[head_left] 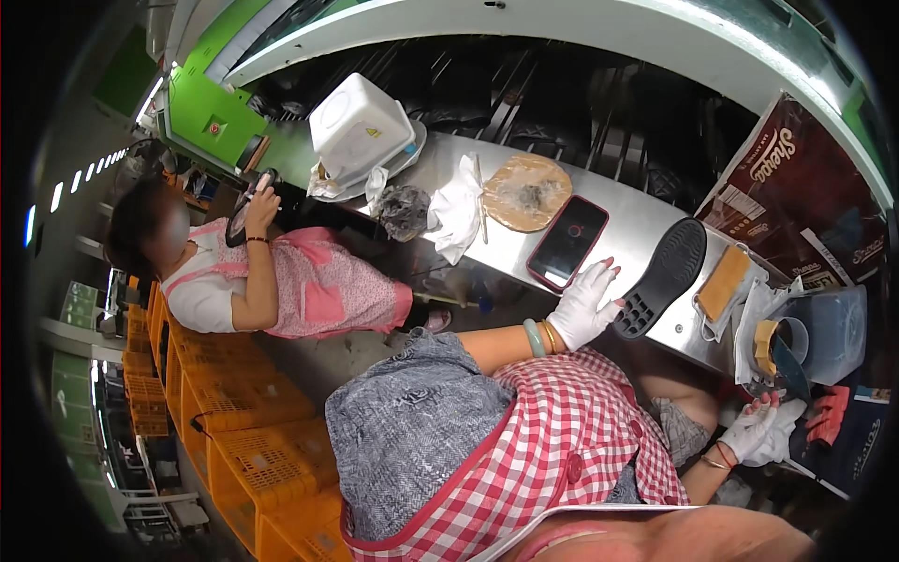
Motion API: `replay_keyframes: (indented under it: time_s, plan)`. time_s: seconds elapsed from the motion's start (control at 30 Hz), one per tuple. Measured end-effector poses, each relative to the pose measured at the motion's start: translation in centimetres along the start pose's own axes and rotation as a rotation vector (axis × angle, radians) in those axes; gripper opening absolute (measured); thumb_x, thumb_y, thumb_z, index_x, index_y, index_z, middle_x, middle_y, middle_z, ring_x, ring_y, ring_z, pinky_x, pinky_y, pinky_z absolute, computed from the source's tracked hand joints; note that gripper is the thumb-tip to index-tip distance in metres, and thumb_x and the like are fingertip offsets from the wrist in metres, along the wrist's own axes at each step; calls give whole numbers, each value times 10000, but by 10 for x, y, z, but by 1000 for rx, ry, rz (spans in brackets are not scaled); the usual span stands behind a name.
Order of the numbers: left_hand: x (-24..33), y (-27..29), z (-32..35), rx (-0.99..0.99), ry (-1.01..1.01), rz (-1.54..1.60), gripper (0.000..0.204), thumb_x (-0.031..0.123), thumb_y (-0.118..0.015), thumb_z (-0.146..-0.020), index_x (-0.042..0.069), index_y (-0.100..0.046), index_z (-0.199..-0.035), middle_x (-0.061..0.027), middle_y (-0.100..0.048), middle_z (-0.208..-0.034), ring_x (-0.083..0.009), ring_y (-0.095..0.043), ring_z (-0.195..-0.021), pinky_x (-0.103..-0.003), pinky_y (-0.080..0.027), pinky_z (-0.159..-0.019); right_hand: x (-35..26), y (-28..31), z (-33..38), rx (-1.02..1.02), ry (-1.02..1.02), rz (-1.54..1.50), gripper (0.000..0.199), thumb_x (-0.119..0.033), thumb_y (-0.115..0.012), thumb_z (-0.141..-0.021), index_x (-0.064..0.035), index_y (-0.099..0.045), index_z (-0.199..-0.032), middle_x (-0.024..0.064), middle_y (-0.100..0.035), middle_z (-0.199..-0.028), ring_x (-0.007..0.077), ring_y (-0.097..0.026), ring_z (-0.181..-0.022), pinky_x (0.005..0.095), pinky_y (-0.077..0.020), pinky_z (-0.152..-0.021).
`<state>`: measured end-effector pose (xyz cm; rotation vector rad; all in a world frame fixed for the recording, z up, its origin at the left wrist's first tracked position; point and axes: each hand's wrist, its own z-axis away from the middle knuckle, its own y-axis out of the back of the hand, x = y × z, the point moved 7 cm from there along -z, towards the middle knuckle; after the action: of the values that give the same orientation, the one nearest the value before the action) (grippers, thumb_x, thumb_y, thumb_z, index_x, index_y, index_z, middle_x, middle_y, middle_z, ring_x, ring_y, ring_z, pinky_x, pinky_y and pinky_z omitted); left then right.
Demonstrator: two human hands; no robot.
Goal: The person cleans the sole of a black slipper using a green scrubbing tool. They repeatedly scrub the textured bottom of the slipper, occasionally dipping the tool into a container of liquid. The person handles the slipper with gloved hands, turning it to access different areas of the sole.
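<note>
Step in hand: sole pickup. Left hand point(585, 304), gloved, fingers spread, touching black shoe sole point(663, 276) lying on bench point(618, 211). Right hand point(760, 426) half-curled near clear tub point(824, 332), holding nothing discernible. Next: firm pinch on sole edge.

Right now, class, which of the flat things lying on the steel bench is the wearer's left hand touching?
The black shoe sole, tread side up. The gloved left hand rests at its lower end, while the red-edged phone and the round brown disc lie apart, untouched.

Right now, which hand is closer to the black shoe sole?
The left hand. Its gloved fingers touch the near end of the black shoe sole on the metal table. The right hand is lower down, off beside the table, well apart from it.
</note>
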<state>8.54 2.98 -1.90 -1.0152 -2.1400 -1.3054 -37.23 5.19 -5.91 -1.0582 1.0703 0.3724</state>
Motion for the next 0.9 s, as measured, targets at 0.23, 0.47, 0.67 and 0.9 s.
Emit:
replay_keyframes:
  time_s: [0.23, 0.47, 0.67, 0.9]
  plan:
    - [26, -21, -13, -98, 29, 23, 641, 336, -634, -791, -57, -415, -1248, -259, -442, -1262, -385, -429, -1187, -409, -345, -1009, -20, -16, 18, 60, 61, -2, 367, -257, -453, -930, -16, -505, -1202, 44, -532, -1022, 108, -451, -748, 241, -380, -651]
    - [61, -46, -33, -218, -86, -269, 823, 308, -738, -586, -56, -405, -1245, -251, -511, -1137, -416, -462, -1097, -453, -369, -957, -84, -33, 34, 241, 293, 320, 362, -252, -580, -892, 18, -573, -1132, 120, -655, -992, 127, -608, -579, 206, -443, -410]
    - [86, -56, -30, -213, -200, -140, 863, 214, -759, -547, -73, -372, -1264, -239, -518, -1064, -394, -503, -993, -441, -399, -895, -86, -29, 24, 29, 176, 245, 580, -251, -633, -859, 21, -390, -1310, 80, -573, -1118, 84, -612, -746, 137, -389, -466]
    - [45, -73, -16, -403, 495, 724, 678, 17, -642, -741, -33, -323, -1338, -173, -513, -1154, -231, -564, -983, -345, -464, -877, -86, -16, 11, 131, 258, 492, 512, -250, -649, -814, 57, -497, -1195, 39, -639, -761, 72, -498, -540, 192, -370, -472]
